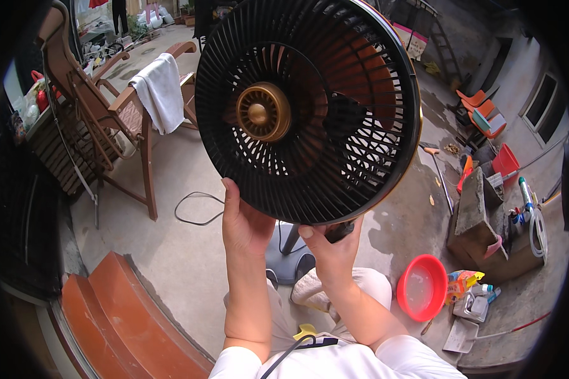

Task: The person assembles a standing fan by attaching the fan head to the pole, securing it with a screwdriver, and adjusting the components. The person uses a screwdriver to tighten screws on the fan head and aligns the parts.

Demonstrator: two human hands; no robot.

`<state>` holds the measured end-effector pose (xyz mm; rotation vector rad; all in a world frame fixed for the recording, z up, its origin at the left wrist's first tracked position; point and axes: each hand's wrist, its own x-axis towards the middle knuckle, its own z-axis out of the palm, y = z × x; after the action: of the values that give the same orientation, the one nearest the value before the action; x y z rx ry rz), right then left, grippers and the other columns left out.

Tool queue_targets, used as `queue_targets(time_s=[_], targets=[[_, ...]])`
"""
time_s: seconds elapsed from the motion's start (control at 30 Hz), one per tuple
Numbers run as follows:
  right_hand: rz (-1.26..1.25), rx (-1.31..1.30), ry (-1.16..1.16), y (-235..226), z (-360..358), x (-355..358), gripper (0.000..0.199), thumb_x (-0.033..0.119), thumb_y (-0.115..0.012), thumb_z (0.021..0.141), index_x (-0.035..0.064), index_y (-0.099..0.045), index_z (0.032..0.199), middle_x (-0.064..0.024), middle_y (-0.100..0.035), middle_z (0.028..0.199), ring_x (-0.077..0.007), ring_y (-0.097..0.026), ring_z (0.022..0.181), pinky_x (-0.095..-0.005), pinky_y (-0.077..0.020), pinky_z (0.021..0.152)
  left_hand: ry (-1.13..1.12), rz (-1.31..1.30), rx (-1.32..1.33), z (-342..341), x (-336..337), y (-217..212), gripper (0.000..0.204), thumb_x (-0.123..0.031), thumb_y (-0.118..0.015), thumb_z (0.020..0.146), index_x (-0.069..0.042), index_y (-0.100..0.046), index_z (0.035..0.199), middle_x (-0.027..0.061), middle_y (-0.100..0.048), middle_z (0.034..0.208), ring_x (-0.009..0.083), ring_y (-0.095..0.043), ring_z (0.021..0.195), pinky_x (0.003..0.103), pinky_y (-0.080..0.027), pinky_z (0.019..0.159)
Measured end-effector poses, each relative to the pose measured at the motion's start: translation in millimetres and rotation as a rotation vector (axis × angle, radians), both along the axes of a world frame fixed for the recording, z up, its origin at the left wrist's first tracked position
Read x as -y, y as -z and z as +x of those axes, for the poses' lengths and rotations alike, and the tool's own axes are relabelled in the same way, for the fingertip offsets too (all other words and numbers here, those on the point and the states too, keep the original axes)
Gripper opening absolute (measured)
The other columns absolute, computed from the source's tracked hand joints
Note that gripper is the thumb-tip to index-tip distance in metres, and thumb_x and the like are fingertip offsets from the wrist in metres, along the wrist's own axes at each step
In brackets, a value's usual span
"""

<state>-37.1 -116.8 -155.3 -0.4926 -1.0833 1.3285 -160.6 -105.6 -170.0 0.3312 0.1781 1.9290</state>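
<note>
A standing fan tilts its round black grille (pixel 360 183) up in front of me, with a gold cap (pixel 257 114) at its middle and brown blades showing behind the bars. My left hand (pixel 250 221) grips the lower left of the grille's rim, thumb on the front. At the bottom of the rim my right hand (pixel 335 249) is closed too, its thumb on the front edge and its fingers hidden behind. Below, the fan's grey base (pixel 287 262) rests on the floor between my feet, and a black cord (pixel 199 218) loops out to the left.
A brown reclining chair (pixel 146 151) with a white towel (pixel 164 95) stands at left. Orange-brown steps (pixel 129 309) lie at lower left. To the right are a red basin (pixel 422 288) of water, a dustpan (pixel 461 335), a concrete trough (pixel 477 215) and orange chairs (pixel 487 114).
</note>
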Motion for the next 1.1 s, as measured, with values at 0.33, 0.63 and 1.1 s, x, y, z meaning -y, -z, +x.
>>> queue_targets(time_s=[0.33, 0.63, 1.1], targets=[[-0.007, 0.078, 0.135, 1, -5, 5, 0.063, -0.003, -0.074, 0.07, 0.008, -0.029, 0.114, -0.0026, -0.049, 0.092, -0.0057, -0.048, 0.075, -0.018, -0.0399, 0.059, 0.128, 0.052, 0.052, -12, -2, 5, 0.053, -0.034, -0.063, 0.082, -0.007, -0.047, 0.126, 0.009, -0.051, 0.127, 0.0272, -0.045, 0.119, 0.044, -0.034, 0.101], [0.006, 0.082, 0.245, -2, -3, 9, 0.03, 0.023, -0.066, 0.081, 0.0078, -0.051, 0.103, 0.0034, -0.049, 0.07, -0.0043, -0.042, 0.058, -0.0313, -0.0483, 0.076, 0.184, 0.017, 0.16, -7, 11, -18, 0.04, -0.018, -0.068, 0.08, 0.0, -0.052, 0.112, 0.0091, -0.059, 0.106, 0.0196, -0.055, 0.101, 0.035, -0.043, 0.091], [-0.213, -0.059, 0.003, -41, 38, -6, 0.029, 0.037, -0.061, 0.085, 0.0106, -0.058, 0.096, 0.0049, -0.06, 0.072, -0.0018, -0.039, 0.048, -0.033, -0.0503, 0.071, 0.008, -0.013, 0.051, 35, 18, -48, 0.023, -0.009, -0.067, 0.077, -0.002, -0.058, 0.096, 0.005, -0.06, 0.098, 0.0155, -0.054, 0.095, 0.037, -0.04, 0.094]])
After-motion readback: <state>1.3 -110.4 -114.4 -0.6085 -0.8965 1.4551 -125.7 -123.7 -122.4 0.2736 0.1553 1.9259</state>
